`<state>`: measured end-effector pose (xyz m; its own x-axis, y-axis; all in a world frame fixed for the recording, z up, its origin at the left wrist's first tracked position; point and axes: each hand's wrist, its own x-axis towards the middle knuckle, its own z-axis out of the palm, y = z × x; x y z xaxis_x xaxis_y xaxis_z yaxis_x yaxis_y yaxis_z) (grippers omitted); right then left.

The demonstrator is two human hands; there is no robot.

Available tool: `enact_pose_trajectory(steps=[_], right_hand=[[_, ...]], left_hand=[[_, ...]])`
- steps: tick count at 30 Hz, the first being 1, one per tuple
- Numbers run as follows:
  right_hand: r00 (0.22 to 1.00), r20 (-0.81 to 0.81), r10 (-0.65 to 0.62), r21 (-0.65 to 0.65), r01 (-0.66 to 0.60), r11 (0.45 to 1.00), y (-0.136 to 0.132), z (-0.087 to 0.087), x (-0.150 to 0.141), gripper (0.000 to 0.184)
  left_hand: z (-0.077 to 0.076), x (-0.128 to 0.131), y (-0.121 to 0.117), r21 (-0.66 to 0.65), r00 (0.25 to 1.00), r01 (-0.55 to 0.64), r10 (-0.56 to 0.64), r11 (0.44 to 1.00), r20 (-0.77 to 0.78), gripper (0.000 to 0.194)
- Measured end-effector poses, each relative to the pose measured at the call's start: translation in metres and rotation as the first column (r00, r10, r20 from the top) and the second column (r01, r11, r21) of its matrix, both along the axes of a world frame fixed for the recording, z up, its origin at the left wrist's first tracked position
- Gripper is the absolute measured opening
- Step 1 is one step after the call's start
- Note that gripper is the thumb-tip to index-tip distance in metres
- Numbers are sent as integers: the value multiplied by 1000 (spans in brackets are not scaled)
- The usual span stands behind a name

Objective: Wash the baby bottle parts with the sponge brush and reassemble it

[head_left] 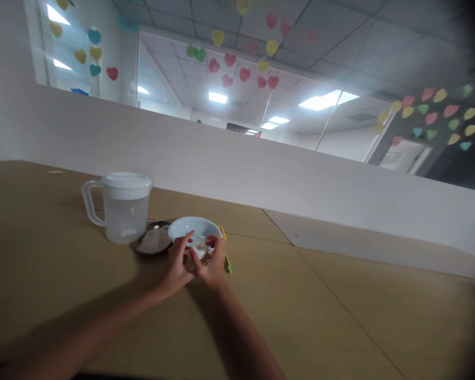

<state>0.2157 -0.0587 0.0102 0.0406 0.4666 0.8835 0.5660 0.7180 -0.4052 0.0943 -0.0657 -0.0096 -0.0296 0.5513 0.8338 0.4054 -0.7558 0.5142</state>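
A small clear container (200, 246) with a knob-like top is between my two hands, in front of a pale blue bowl (193, 221). My left hand (178, 266) curves round its left side, index finger raised near the bowl's rim. From the right, my right hand (214, 264) grips it with bent fingers, the thumb across its near side. Fingers hide most of the container's lower part. Left of the bowl lies a dark metal dish (155, 250) holding something pale that I cannot make out.
A lidded translucent pitcher (126, 211) stands at the left, handle pointing left. Beside the bowl, a yellow item (222, 232) and a green handle-like piece (228, 264) show partly. A white low wall (221, 163) with glass above borders the table (301, 316).
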Motion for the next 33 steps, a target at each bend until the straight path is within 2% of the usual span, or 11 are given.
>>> enact_pose_trajectory(steps=[8,12,17,19,22,23,25,27,28,30,33], right_hand=[[987,26,157,-22,-156,987,0,-7,3,37],[994,-17,112,-22,-112,993,-2,-7,1,33],[996,-26,80,-32,-81,996,1,-6,-1,36],[997,-18,73,-25,-74,997,2,-7,0,38],[998,42,46,-4,-45,999,4,-6,5,38],[997,74,37,9,-38,999,4,-6,7,39],[989,143,21,32,-26,999,4,-4,10,41],[980,199,5,50,-15,999,4,-3,12,43],[976,217,-2,56,-11,998,4,-2,13,44],[973,231,-9,66,-6,998,3,-2,14,44],[973,229,-3,67,-12,998,3,-2,14,42]], left_hand=[[-2,-4,1,-1,999,-8,8,1000,-52,64],[0,-1,-1,33,997,-47,49,998,-64,66],[1,-3,-5,33,995,-35,38,999,-95,67],[3,-11,-6,81,981,-24,40,996,-190,70],[8,-29,-1,232,922,28,65,972,-383,69],[10,-36,4,275,912,9,105,961,-398,66],[13,-48,17,291,920,-152,243,944,-308,57],[13,-59,33,189,899,-355,390,916,-201,51],[11,-64,41,121,878,-422,438,899,-195,49],[6,-72,54,2,832,-496,476,868,-285,46],[-3,-80,63,-109,769,-546,445,831,-460,40]])
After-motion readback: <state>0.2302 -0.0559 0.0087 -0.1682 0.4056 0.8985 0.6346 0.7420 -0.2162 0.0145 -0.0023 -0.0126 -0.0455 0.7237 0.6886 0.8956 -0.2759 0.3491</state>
